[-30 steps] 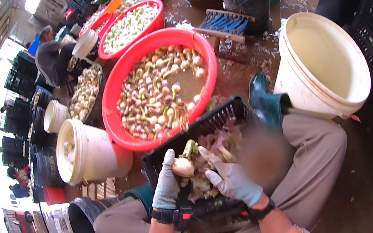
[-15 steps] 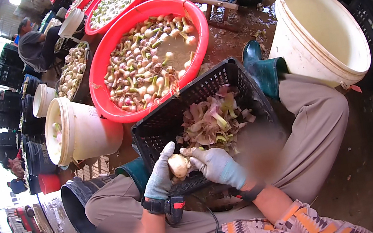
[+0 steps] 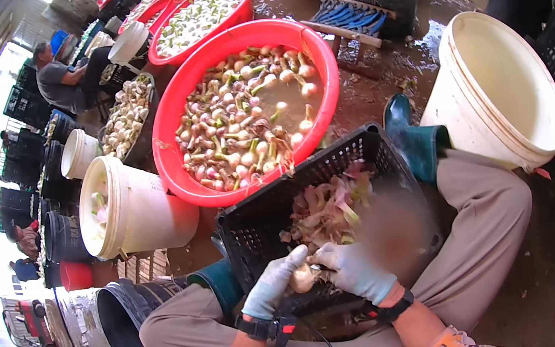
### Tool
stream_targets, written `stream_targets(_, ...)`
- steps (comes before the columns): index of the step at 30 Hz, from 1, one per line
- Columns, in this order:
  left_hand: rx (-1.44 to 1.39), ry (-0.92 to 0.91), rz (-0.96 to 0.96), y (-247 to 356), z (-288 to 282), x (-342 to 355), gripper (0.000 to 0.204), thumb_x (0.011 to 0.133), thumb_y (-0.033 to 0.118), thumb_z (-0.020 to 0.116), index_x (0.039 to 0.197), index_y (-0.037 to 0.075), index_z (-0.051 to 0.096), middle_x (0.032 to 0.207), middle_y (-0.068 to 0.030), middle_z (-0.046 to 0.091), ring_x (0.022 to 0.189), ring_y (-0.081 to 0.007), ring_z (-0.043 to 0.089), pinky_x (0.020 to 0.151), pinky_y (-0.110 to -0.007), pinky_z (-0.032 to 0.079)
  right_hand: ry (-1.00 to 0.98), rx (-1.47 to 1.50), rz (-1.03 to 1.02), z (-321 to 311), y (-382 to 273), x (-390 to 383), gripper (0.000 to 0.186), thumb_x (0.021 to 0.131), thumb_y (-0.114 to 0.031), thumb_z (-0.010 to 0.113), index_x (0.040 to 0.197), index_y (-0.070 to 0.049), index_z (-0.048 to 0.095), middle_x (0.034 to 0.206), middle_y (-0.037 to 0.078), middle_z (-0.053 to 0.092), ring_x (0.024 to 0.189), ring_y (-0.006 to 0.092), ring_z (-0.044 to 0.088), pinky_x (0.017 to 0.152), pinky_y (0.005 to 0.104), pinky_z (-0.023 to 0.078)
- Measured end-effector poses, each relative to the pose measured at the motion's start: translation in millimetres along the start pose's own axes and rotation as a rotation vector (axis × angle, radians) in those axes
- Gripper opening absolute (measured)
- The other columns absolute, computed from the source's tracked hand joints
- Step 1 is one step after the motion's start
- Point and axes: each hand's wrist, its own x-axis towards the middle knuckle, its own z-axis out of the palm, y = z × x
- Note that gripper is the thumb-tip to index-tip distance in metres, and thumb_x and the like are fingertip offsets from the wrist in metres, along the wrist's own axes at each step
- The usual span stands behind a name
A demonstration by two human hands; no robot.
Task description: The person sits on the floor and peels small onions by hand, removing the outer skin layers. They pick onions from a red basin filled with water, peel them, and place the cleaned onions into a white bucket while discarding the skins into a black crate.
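A pale garlic bulb [image 3: 302,279] is held between my two gloved hands, low over the near side of a black plastic crate [image 3: 250,231]. My left hand [image 3: 274,287] is closed round its left side, thumb along the top. The fingers of my right hand [image 3: 358,273] pinch at the bulb's right side, where short stringy bits show. Loose purplish and pale green garlic skins [image 3: 329,205] are heaped inside the crate. A blurred patch hides part of the crate's right side.
Beyond the crate stands a red tub [image 3: 168,164] of garlic bulbs in murky water. White buckets flank me, one left [image 3: 157,209] and one right [image 3: 444,109]. A dark bucket [image 3: 118,334] lies tipped by my left knee. A person [image 3: 63,80] sits at the far left.
The whole view has shifted, so the surroundings and my hands sit lower and further right. Both hands still hold the garlic bulb, with the right fingers now closer against it.
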Motion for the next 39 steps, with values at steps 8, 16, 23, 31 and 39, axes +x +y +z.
stream_targets(8,0.061,0.025,0.274,8,5,-23,0.038,0.089,0.031,0.069,0.108,0.000,0.060,0.089,-0.0012,0.059,0.076,-0.0073,0.053,0.067,-0.022,0.044,-0.100,0.483,0.485,-7,0,12,0.025,0.089,-0.026,0.068,0.091,-0.001,0.063,0.075,0.012,0.064,0.067,0.0222,0.062,0.066,0.0367,0.050)
stream_targets(16,-0.315,-0.126,0.469,8,0,-26,0.062,0.082,0.013,0.073,0.136,-0.005,0.049,0.121,-0.0110,0.060,0.110,-0.0178,0.059,0.096,-0.031,0.049,-0.081,1.065,0.538,-16,-14,15,0.031,0.092,-0.023,0.066,0.113,0.001,0.064,0.099,0.005,0.066,0.088,0.0131,0.061,0.080,0.0292,0.049)
stream_targets(23,-0.081,0.025,0.444,-1,3,-13,0.060,0.085,0.024,0.075,0.131,-0.005,0.051,0.117,-0.0088,0.062,0.104,-0.0146,0.060,0.092,-0.029,0.049,0.071,1.089,0.547,1,4,15,0.031,0.094,-0.019,0.063,0.117,0.001,0.062,0.103,0.003,0.068,0.089,0.0117,0.062,0.080,0.0286,0.051)
stream_targets(31,-0.519,0.009,0.418,-19,6,1,0.041,0.090,0.020,0.069,0.122,-0.002,0.054,0.110,-0.0110,0.064,0.094,-0.0192,0.065,0.087,-0.033,0.054,0.397,0.413,0.456,21,16,21,0.022,0.090,-0.022,0.065,0.100,-0.003,0.063,0.082,0.021,0.065,0.076,0.0356,0.065,0.066,0.0400,0.050)
stream_targets(39,-0.742,0.008,0.670,-18,21,-27,0.049,0.093,0.016,0.065,0.136,0.005,0.047,0.124,-0.0136,0.059,0.117,-0.0265,0.057,0.101,-0.041,0.048,0.221,0.230,0.333,-12,-13,13,0.043,0.081,-0.040,0.074,0.109,-0.007,0.069,0.100,0.020,0.067,0.093,0.0322,0.067,0.076,0.0408,0.053)
